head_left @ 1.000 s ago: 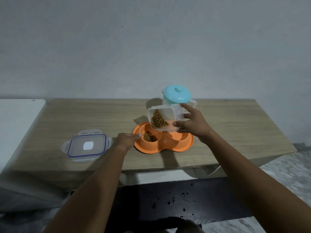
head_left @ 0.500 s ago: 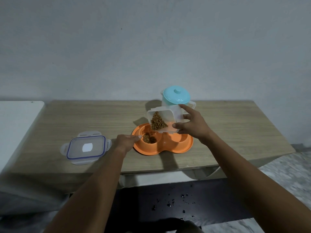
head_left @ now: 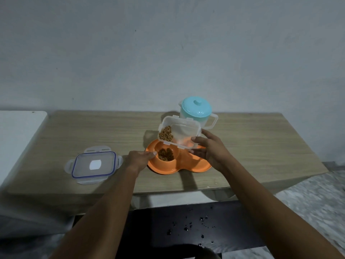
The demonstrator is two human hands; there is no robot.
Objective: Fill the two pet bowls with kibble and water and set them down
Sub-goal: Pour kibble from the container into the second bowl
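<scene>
**A:** Status? Room first.

**Me:** Wooden table [head_left: 261, 146] is mostly bare: free to the right, and on the left between the container lid [head_left: 93, 163] and the bowls. Near edge is close to the orange double bowl [head_left: 179, 166], so I'd not slide it toward me. Lidded water jug [head_left: 196, 114] stands just behind, handle to the right.

**A:** Hands?

**Me:** My right hand [head_left: 211, 152] is clamped on the clear kibble container [head_left: 179, 132], thumb and fingers on its right end, tipped over the left well. My left hand [head_left: 140, 158] is flat, fingertips pressing the bowl's left rim.

**A:** Handling?

**Me:** Container looks light, rigid, probably slick plastic; kibble [head_left: 166, 134] is loose and bunched at the low corner. Bowl looks light too, likely to skid, hence the bracing. Jug I'd guess heavier; take it by the handle.
</scene>
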